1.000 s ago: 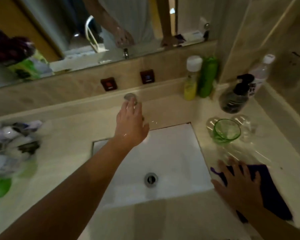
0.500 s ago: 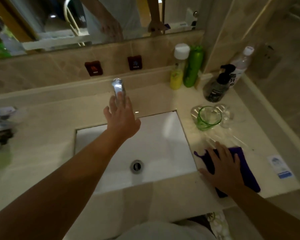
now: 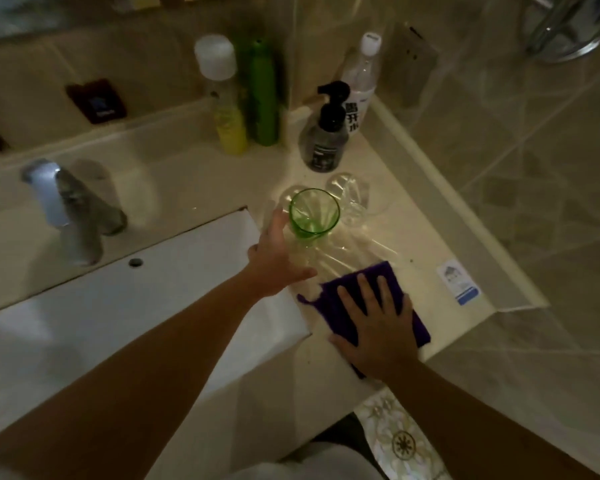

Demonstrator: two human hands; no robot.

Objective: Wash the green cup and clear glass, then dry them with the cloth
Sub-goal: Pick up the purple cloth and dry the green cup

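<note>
Clear plastic bottle (image 3: 361, 77) with white cap, in the back corner just behind the black pump bottle (image 3: 324, 140): dark Chinese characters run down its label, the middle one reads 开, the bottom one looks like 水, top one blurred. Pump bottle itself carries a label with small pale lines of text, too small to read. White and blue sticker (image 3: 458, 286) on the counter, well right of and nearer than the pump bottle: print unreadable.
</note>
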